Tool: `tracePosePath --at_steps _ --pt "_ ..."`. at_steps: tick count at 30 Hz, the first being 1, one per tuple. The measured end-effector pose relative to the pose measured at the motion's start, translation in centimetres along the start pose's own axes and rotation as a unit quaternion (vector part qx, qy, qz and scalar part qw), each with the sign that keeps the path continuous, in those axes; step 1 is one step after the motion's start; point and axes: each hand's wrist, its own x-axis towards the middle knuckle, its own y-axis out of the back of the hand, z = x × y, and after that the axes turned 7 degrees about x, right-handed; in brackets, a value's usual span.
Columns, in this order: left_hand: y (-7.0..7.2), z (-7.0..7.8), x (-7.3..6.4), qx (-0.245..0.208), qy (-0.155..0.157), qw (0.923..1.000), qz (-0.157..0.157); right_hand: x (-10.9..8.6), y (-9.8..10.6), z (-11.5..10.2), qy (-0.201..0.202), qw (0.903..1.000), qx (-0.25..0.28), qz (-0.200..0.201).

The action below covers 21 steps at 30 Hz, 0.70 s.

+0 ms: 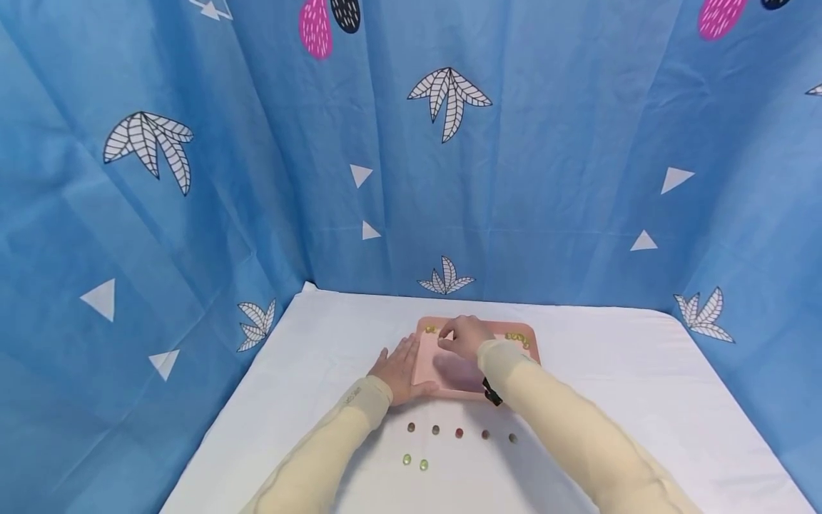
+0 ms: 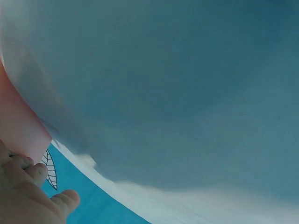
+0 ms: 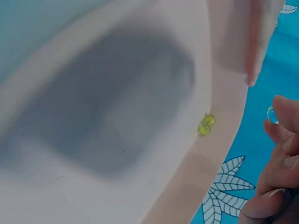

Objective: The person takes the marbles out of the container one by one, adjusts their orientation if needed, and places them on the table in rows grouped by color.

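a pinch above pink

i'm watching the right hand (image 1: 467,335) pinching a glassy, rounded bead (image 3: 271,115) between thumb and fingertip above the smooth, round-cornered pink tray (image 1: 429,360). the left hand (image 1: 398,368) is resting straight-fingered against the tray's side. glossy yellow-green beads (image 1: 519,337) are sitting inside; five darker beads (image 1: 459,432) and two pale green beads (image 1: 407,459) are dotting the white tabletop (image 1: 642,371). the held bead's tint is looking uncertain.

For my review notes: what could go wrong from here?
The small clear glassy ball is pinched by the right hand, so it might slip from that grip. The loose yellow-green glassy balls could roll if the left hand nudges the rectangular pink tray. The cream fabric right sleeve might brush the nearby row of small dark round balls.
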Motion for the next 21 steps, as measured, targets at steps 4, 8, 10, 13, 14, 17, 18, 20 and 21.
tracePosePath --at_steps 4,8,10,13,14,17,18,20,21 --pt "0.0 0.0 0.3 0.000 0.003 1.0000 -0.002 -1.0 0.4 0.1 -0.001 0.9997 0.023 0.008" --pt "-0.3 0.0 0.5 0.009 0.003 1.0000 0.001 -2.3 0.6 0.2 0.015 0.9991 0.036 0.015" --pt "-0.1 0.0 0.5 0.010 0.002 1.0000 0.000 -3.1 0.8 0.2 0.026 0.9987 0.041 0.012" --pt "0.1 0.1 0.5 0.006 0.005 0.9999 -0.010 -4.5 1.0 0.0 0.030 0.9984 0.048 -0.001" --pt "0.2 0.2 0.4 0.004 0.006 0.9999 -0.012 -5.0 1.0 -0.1 0.034 0.9983 0.047 -0.002" --pt "0.3 0.2 0.3 0.004 0.010 0.9997 -0.021 -6.3 1.1 -0.2 0.051 0.9980 0.036 0.001" --pt "0.3 0.2 0.3 0.004 0.010 0.9997 -0.023 -6.7 1.1 -0.3 0.060 0.9976 0.035 0.004" --pt "0.4 0.2 0.2 0.005 0.010 0.9997 -0.021 -7.5 1.0 -0.4 0.082 0.9961 0.029 0.010" --pt "0.3 0.2 0.2 0.007 0.009 0.9998 -0.019 -7.9 1.0 -0.4 0.092 0.9954 0.027 0.010"
